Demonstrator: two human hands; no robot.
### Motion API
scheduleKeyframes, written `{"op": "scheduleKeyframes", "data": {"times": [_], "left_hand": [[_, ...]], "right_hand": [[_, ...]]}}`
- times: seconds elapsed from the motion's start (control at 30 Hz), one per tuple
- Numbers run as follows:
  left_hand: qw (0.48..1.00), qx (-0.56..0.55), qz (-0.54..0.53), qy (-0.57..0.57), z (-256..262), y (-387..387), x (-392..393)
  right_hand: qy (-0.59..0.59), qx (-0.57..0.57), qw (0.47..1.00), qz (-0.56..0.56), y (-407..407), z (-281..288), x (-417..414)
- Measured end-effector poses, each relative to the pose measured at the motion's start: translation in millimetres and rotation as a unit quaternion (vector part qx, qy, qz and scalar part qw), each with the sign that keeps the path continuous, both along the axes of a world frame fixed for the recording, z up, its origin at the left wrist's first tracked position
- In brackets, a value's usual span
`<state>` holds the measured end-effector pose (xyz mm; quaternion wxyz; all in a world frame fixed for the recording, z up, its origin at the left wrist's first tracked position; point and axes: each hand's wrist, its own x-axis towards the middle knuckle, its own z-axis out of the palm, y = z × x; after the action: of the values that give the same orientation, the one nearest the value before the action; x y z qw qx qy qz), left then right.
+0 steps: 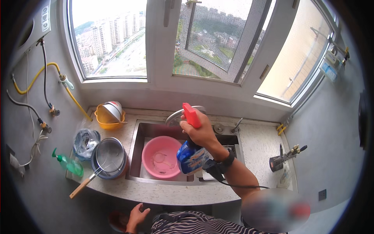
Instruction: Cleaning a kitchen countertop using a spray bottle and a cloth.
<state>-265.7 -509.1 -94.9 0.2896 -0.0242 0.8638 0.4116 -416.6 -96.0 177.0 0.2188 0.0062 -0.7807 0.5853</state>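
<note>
My right hand (198, 130) grips the neck of a blue spray bottle (190, 158), whose red trigger head (191, 115) points up and away from me. The bottle is held over the sink, in front of its right part. Beneath and to the left, a pink plastic basin (157, 146) sits in the stainless steel sink (136, 161); a little water seems to lie in it. Partly behind my hand is the curved faucet (175, 115). My left hand (138, 218) hangs below the counter's front edge, fingers apart, holding nothing.
On the counter's left stand a yellow colander (108, 125) with bowls, a wooden-handled strainer (110, 155) over a pot, a plastic-bagged container (86, 143) and a green pump bottle (71, 166). A knife holder (276, 163) stands right. A cable runs from my right wrist.
</note>
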Motion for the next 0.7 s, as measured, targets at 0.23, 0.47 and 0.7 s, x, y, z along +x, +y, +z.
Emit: {"op": "scheduleKeyframes", "data": {"times": [0.23, 0.47, 0.7], "left_hand": [[1.000, 0.005, 0.002, 0.019, -5.7, -16.1, -14.2], [0.999, -0.026, -0.036, 0.000, -1.6, -19.1, -36.1], [0.997, -0.008, -0.072, 0.001, -9.2, -29.5, -44.8]], "right_hand": [[0.062, 0.078, 0.994, -0.034, -31.2, 3.6, -33.2], [0.104, 0.038, 0.991, -0.076, -41.8, 46.3, -57.6], [0.154, 0.072, 0.980, -0.107, -43.9, 104.5, -89.1]]}}
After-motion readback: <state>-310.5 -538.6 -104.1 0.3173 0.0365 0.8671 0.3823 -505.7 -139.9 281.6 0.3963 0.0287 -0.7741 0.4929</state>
